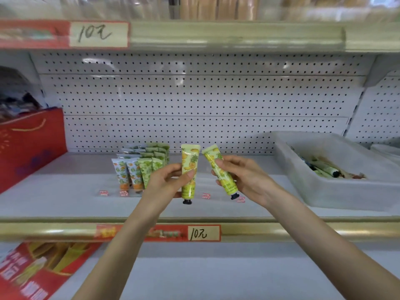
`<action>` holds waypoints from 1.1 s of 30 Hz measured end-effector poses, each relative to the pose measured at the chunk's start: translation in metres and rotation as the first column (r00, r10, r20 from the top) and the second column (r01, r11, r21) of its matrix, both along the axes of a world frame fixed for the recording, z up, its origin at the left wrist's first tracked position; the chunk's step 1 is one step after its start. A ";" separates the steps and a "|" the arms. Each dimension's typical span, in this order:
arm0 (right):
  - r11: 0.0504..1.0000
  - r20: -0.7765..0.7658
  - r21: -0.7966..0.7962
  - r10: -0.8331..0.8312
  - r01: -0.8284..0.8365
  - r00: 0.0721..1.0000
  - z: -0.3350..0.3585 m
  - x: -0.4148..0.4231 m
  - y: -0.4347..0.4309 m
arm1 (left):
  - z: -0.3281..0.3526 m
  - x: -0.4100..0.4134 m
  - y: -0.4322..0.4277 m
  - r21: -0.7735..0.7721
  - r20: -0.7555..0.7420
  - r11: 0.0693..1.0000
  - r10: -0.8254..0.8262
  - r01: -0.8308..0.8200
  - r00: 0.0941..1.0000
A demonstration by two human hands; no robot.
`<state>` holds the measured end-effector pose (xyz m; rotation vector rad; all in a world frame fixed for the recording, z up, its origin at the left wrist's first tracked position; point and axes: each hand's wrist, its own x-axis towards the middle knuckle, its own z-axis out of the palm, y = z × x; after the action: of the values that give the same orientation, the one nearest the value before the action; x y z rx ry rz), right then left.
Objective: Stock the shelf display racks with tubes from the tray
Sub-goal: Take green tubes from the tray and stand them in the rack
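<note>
My left hand [166,182] pinches a yellow pineapple-print tube [190,158], held upright with its black cap down. My right hand [242,178] grips a second yellow tube [216,158], tilted with its top leaning left. Both tubes hover above the middle of the white shelf [65,191]. To their left, rows of orange-print tubes [127,172] and green-print tubes [151,161] stand in clear display racks. On the shelf's right end sits the translucent white tray [324,191] with a few tubes [324,169] lying inside.
A red gift box [30,146] stands at the shelf's left end. Small red-and-white labels [206,195] mark the rack fronts. The gold shelf edge carries a price tag [203,233]. White pegboard [194,100] backs the shelf. Red packaged goods [36,271] lie on the shelf below.
</note>
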<state>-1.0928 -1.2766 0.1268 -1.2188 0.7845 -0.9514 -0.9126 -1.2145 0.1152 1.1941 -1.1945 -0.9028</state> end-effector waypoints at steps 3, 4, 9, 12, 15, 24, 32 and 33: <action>1.000 0.035 -0.007 -0.021 0.021 0.999 0.005 0.032 0.001 | 0.007 0.037 -0.005 -0.001 0.000 1.000 -0.010 0.010 1.000; 1.000 0.052 -0.007 -0.029 0.030 0.998 0.007 0.042 0.002 | 0.010 0.048 -0.006 -0.002 -0.002 1.000 -0.013 0.013 1.000; 0.997 0.079 -0.041 -0.063 0.066 0.995 0.008 0.089 0.006 | 0.019 0.100 -0.007 -0.053 0.018 0.997 -0.049 0.050 0.999; 0.995 0.089 -0.041 -0.090 0.094 0.992 0.008 0.115 0.009 | 0.020 0.131 -0.004 -0.061 0.026 0.996 -0.063 0.064 0.998; 0.992 0.093 -0.046 -0.111 0.116 0.989 0.008 0.139 0.012 | 0.019 0.162 0.000 -0.040 0.046 0.996 -0.073 0.075 0.996; 0.992 0.037 -0.078 -0.098 0.101 0.994 0.009 0.192 0.013 | 0.013 0.218 0.004 -0.031 0.027 0.998 -0.046 0.047 0.999; 0.980 0.037 -0.155 -0.120 0.124 0.992 0.019 0.203 -0.008 | 0.010 0.242 -0.012 -0.030 -0.039 0.998 0.055 -0.056 0.998; 0.977 0.041 -0.166 -0.127 0.132 0.991 0.023 0.203 -0.012 | 0.011 0.244 -0.015 -0.037 -0.046 0.996 0.074 -0.076 0.996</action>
<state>-0.8902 -1.2890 0.1499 -1.3080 0.7790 -1.1596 -0.6687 -1.2292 0.1260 1.1740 -1.1190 -0.8421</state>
